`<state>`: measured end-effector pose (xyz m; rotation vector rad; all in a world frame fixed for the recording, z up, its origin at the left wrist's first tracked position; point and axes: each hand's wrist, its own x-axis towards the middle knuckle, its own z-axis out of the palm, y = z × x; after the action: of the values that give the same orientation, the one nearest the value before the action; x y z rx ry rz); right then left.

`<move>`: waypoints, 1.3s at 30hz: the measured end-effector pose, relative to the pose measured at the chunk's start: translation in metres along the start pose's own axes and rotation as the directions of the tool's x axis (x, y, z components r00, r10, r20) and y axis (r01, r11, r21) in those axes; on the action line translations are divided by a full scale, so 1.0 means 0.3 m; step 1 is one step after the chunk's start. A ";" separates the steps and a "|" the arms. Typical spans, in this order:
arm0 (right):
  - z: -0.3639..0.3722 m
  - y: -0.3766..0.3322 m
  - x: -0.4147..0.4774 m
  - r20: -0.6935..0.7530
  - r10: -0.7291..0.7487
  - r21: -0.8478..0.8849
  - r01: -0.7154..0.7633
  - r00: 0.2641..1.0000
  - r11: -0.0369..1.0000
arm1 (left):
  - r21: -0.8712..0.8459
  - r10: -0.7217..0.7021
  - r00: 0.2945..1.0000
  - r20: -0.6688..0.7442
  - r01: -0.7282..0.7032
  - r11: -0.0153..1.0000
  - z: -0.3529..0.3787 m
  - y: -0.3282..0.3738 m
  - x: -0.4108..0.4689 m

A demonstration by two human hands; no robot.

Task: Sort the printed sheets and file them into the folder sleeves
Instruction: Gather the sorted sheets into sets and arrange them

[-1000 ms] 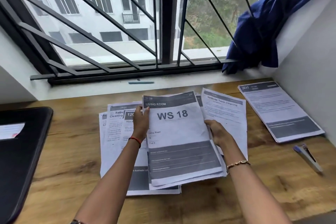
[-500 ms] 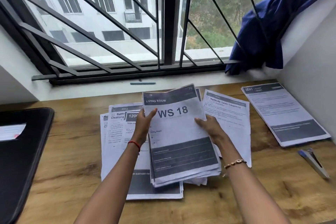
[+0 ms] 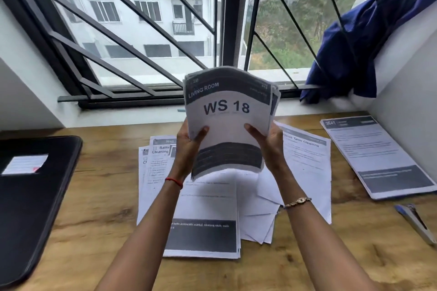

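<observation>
White grey-banded paper stack held upright | clasped by fingers of left hand, right hand | seemingly off wooden table

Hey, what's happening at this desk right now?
A person holds a stack of printed sheets, topped by one reading WS 18, upright above the wooden desk. The left hand and right hand grip its two sides. Loose sheets lie spread on the desk beneath, another pile sits to the right, and the black folder lies untouched at the left.
</observation>
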<state>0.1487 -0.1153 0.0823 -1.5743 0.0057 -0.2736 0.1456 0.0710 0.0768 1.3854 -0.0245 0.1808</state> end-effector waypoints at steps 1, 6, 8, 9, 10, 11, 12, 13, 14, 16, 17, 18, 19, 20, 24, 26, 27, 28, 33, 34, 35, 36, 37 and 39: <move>0.005 0.022 -0.008 -0.013 0.016 -0.031 -0.017 1.000 0.999 | 0.016 -0.023 0.999 -0.026 0.023 1.000 -0.002 -0.020 -0.016; 0.034 0.064 -0.035 -0.061 0.039 -0.082 -0.044 0.997 0.996 | 0.065 -0.094 0.994 -0.062 0.098 0.993 -0.016 -0.091 -0.062; 0.036 0.063 -0.028 -0.084 0.037 -0.098 -0.045 0.996 0.994 | 0.074 -0.090 0.994 -0.066 0.095 0.993 -0.017 -0.092 -0.056; 0.035 0.063 -0.024 -0.093 0.039 -0.096 -0.048 0.995 0.994 | 0.066 -0.088 0.994 -0.070 0.093 0.993 -0.012 -0.085 -0.054; 0.033 0.063 -0.020 -0.096 0.041 -0.092 -0.050 0.995 0.994 | 0.056 -0.091 0.993 -0.078 0.095 0.994 -0.009 -0.080 -0.051; 0.031 0.064 -0.014 -0.099 0.038 -0.090 -0.047 0.994 0.995 | 0.042 -0.093 0.992 -0.086 0.096 0.994 -0.005 -0.072 -0.048; 0.027 0.060 -0.010 -0.101 0.029 -0.093 -0.038 0.994 0.995 | 0.035 -0.093 0.991 -0.093 0.097 0.995 -0.002 -0.065 -0.045; 0.024 0.056 -0.007 -0.105 0.018 -0.099 -0.029 0.994 0.995 | 0.029 -0.094 0.991 -0.094 0.097 0.995 0.000 -0.057 -0.042; 0.020 0.050 -0.003 -0.106 0.006 -0.099 -0.017 0.994 0.995 | 0.031 -0.090 0.992 -0.088 0.093 0.995 0.002 -0.050 -0.039; 0.008 0.043 0.004 -0.098 0.002 -0.067 -0.008 0.995 0.998 | 0.031 -0.076 0.995 -0.066 0.078 0.996 -0.002 -0.042 -0.035; 0.001 0.044 0.005 -0.085 0.014 -0.042 -0.018 0.996 0.999 | 0.029 -0.075 0.996 -0.055 0.077 0.997 -0.008 -0.044 -0.036; -0.005 0.047 0.004 -0.066 0.036 -0.019 -0.038 0.997 0.999 | 0.033 -0.089 0.995 -0.044 0.090 0.995 -0.016 -0.051 -0.041; -0.010 0.053 0.000 -0.041 0.062 -0.004 -0.062 0.997 0.998 | 0.039 -0.115 0.993 -0.034 0.116 0.992 -0.026 -0.063 -0.047; -0.014 0.062 -0.006 -0.018 0.080 -0.002 -0.080 0.997 0.997 | 0.052 -0.151 0.988 -0.027 0.153 0.987 -0.037 -0.078 -0.052; -0.020 0.077 -0.014 0.013 0.089 -0.016 -0.089 0.996 0.996 | 0.115 -0.198 0.980 -0.038 0.201 0.973 -0.071 -0.090 -0.047; -0.024 0.071 -0.003 0.012 0.075 -0.027 -0.075 0.997 0.997 | 0.071 -0.149 0.989 0.002 0.149 0.986 -0.077 -0.043 -0.020; -0.026 0.067 0.005 0.010 0.074 -0.024 -0.074 0.997 0.997 | 0.040 -0.100 0.995 0.026 0.099 0.994 -0.078 -0.017 0.001; -0.028 0.066 0.013 0.012 0.075 -0.015 -0.074 0.997 0.997 | 0.026 -0.029 0.999 0.045 0.028 0.999 -0.079 0.010 0.023; -0.027 0.065 0.038 0.035 0.093 -0.003 -0.093 0.995 0.996 | 0.284 0.323 0.938 0.127 -0.346 0.894 -0.097 0.118 0.138; -0.026 0.064 0.040 0.037 0.092 -0.001 -0.092 0.995 0.996 | 0.317 0.351 0.925 0.143 -0.379 0.870 -0.098 0.133 0.153; -0.027 0.065 0.042 0.040 0.092 0.006 -0.092 0.995 0.996 | 0.339 0.379 0.912 0.157 -0.410 0.847 -0.100 0.142 0.164; -0.028 0.065 0.044 0.044 0.090 0.011 -0.091 0.995 0.996 | 0.357 0.411 0.896 0.170 -0.444 0.822 -0.099 0.154 0.169; -0.030 0.065 0.046 0.051 0.090 0.011 -0.091 0.995 0.996 | 0.382 0.443 0.878 0.180 -0.477 0.792 -0.101 0.158 0.176; -0.033 0.066 0.050 0.067 0.097 0.005 -0.097 0.993 0.995 | 0.433 0.504 0.840 0.202 -0.538 0.723 -0.102 0.165 0.189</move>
<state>0.1648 -0.1281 0.0653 -1.5696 0.0289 -0.1445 0.1918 0.1161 0.1263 1.8568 -0.4680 0.6514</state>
